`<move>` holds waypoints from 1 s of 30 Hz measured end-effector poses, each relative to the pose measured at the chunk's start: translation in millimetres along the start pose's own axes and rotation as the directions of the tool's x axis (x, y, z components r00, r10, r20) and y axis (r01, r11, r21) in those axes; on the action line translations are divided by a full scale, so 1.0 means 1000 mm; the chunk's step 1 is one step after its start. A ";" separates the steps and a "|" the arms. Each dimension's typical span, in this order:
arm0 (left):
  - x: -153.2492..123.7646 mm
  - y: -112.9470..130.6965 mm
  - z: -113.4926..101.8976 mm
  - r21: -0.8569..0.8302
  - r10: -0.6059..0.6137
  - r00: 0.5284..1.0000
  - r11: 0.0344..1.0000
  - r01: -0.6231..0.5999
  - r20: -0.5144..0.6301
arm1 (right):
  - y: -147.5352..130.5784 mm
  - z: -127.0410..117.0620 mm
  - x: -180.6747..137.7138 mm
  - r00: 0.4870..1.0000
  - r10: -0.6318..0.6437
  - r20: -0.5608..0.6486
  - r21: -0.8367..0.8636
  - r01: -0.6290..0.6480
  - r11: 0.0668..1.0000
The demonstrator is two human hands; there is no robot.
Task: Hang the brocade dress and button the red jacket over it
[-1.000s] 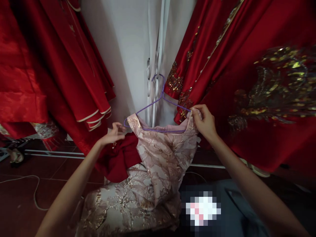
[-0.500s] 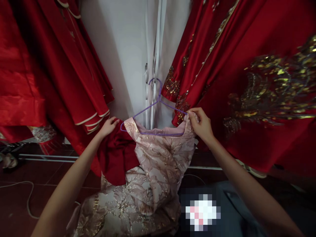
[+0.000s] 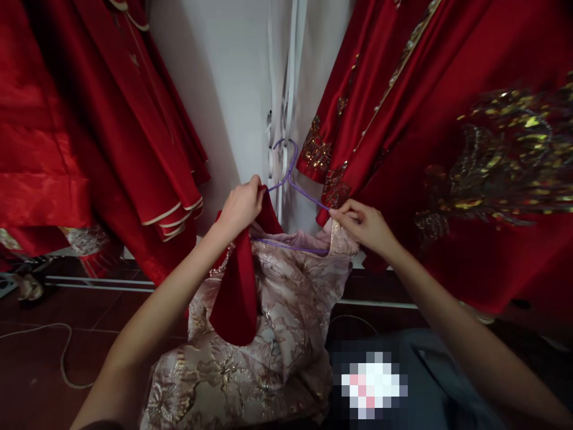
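Observation:
A pale pink dress [image 3: 295, 286] with gold flower patterns hangs on a purple hanger [image 3: 308, 196] in front of me. My left hand [image 3: 242, 206] is closed on a piece of dark red cloth [image 3: 237, 298], lifted over the hanger's left arm and drooping down the dress front. The dress's left shoulder is hidden behind this hand and the cloth. My right hand [image 3: 364, 227] pinches the right end of the hanger, by the dress's right shoulder strap [image 3: 342, 237].
Red garments hang at the left [image 3: 129, 131] and the right [image 3: 380, 119], one with a gold sequin pattern [image 3: 514, 161]. Behind the hanger are pale doors [image 3: 233, 89]. A cable [image 3: 69, 352] lies on the dark floor at left, near a shoe [image 3: 29, 288].
My left hand has moved right and up, bringing the red cloth from beside the dress onto the hanger's left side. My right hand stays at the right shoulder.

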State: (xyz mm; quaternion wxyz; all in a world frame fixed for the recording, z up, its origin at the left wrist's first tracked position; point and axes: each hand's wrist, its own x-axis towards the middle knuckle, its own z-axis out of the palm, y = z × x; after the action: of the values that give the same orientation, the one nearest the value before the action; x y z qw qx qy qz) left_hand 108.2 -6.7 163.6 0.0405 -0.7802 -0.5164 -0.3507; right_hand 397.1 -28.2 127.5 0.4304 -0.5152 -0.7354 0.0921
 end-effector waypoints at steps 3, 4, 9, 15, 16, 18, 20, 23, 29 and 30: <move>0.003 -0.014 -0.008 0.064 0.078 0.988 0.994 -0.087 0.131 | 0.011 -0.005 0.037 0.928 0.120 0.353 0.000 -0.128 0.992; 0.004 -0.020 -0.008 0.061 0.105 0.983 0.991 -0.116 0.151 | 0.014 -0.002 0.050 0.847 0.154 0.509 0.007 -0.183 0.983; 0.014 -0.042 -0.008 -0.223 0.106 0.946 0.974 -0.037 0.305 | 0.006 0.042 0.089 0.416 0.046 0.908 0.086 -0.293 0.952; 0.006 -0.049 -0.005 -0.468 -0.078 0.956 0.859 0.208 0.281 | 0.002 0.082 0.087 0.243 -0.045 0.969 0.137 -0.373 0.918; 0.003 -0.049 -0.004 -0.510 -0.102 0.955 0.827 0.237 0.279 | 0.003 0.083 0.086 0.271 -0.051 0.961 0.153 -0.367 0.917; 0.000 -0.051 -0.001 -0.590 -0.126 0.940 0.749 0.301 0.318 | 0.005 0.085 0.086 0.310 -0.070 0.948 0.176 -0.329 0.928; -0.001 -0.053 0.000 -0.652 -0.129 0.910 0.659 0.376 0.395 | 0.003 0.087 0.085 0.322 -0.101 0.941 0.196 -0.278 0.940; 0.001 -0.056 0.000 -0.672 -0.101 0.844 0.560 0.485 0.526 | -0.004 0.088 0.082 0.346 -0.143 0.927 0.232 -0.233 0.944; 0.000 -0.059 0.004 -0.661 -0.128 0.837 0.554 0.506 0.532 | -0.017 0.085 0.073 0.359 -0.110 0.927 0.192 -0.199 0.961; 0.000 -0.059 0.004 -0.660 -0.111 0.842 0.571 0.488 0.528 | -0.018 0.084 0.072 0.370 -0.105 0.923 0.183 -0.180 0.967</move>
State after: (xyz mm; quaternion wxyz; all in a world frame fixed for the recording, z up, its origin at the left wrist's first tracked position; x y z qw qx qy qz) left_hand 60.4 22.4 143.2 -0.4749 -0.6742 -0.4378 -0.3582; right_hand 316.5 49.7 124.7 0.0032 -0.3318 -0.8193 0.4676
